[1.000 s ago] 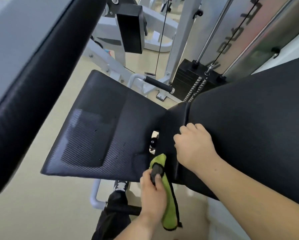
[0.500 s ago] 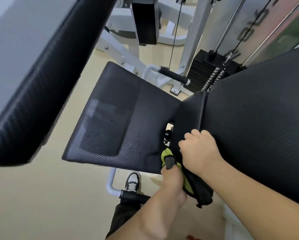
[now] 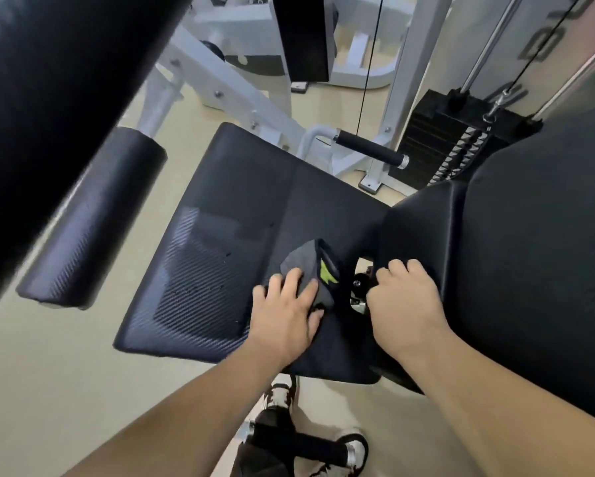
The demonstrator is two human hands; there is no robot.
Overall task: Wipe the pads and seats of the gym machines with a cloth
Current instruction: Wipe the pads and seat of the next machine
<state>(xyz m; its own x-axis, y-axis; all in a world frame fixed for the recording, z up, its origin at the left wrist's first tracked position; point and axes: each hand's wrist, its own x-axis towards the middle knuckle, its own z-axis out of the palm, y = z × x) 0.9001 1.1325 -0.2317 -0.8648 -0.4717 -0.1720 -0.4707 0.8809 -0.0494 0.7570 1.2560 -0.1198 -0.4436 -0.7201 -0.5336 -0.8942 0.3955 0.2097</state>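
Since 0.5 s ago the left hand point(image 3: 285, 313) has come up from the near edge of the seat pad point(image 3: 227, 208) onto its top surface, and the cloth point(image 3: 304, 259), which hung below that edge, now lies spread on the pad.

Head view: the left hand lies palm down on the seat pad with its fingers point(image 3: 294, 278) straight and fanned wide, pressing on the cloth's near half. The cloth's dark grey far part and a bright green patch stick out past the fingertips, toward the gap between seat and back pad point(image 3: 530, 235). The thumb rests on the cloth's right edge, near the green patch.

The right hand point(image 3: 404, 299) grips the lower edge of the back pad, its fingers point(image 3: 397, 270) curled over that edge just beside the gap. It is apart from the cloth.

Left of the seat a black roller pad point(image 3: 92, 218) slants toward the camera. Beyond the seat stand a black handle grip point(image 3: 370, 149) on the white frame and a weight stack point(image 3: 430, 146). Below the seat's near edge 2 shoes point(image 3: 282, 394) stand on the pale floor point(image 3: 65, 390).
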